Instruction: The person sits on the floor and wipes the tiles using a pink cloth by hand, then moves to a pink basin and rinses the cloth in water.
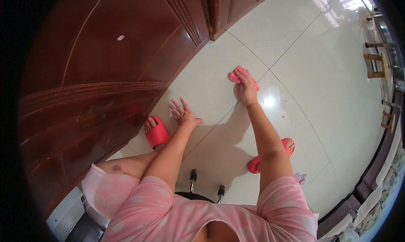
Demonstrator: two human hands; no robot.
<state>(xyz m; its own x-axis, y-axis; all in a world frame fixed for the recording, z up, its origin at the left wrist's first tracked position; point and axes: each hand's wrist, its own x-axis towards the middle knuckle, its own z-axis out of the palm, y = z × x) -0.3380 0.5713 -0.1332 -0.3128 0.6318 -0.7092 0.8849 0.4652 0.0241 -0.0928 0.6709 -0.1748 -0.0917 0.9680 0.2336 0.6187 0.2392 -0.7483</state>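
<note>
My right hand (246,87) presses down on a bunched pink cloth (234,76) against the pale tiled floor. Its fingers lie over the cloth, whose edges stick out at the far left and near right. Nearer and to the left, my left hand (184,114) has its fingers spread and holds nothing. Whether it touches the floor, I cannot tell. Glossy floor tile (219,65) surrounds both hands, with dark joint lines crossing near the cloth. A small brownish spot (283,116) marks the floor to the right of my right forearm.
Dark red wooden cabinetry (122,56) fills the left side. Red slippers (157,133) are on my feet. Chair casters (193,175) stand between my legs. A patterned purple scrap (300,178) lies at right. Wooden stools (376,66) and a dark-edged couch or bed (367,183) line the far right.
</note>
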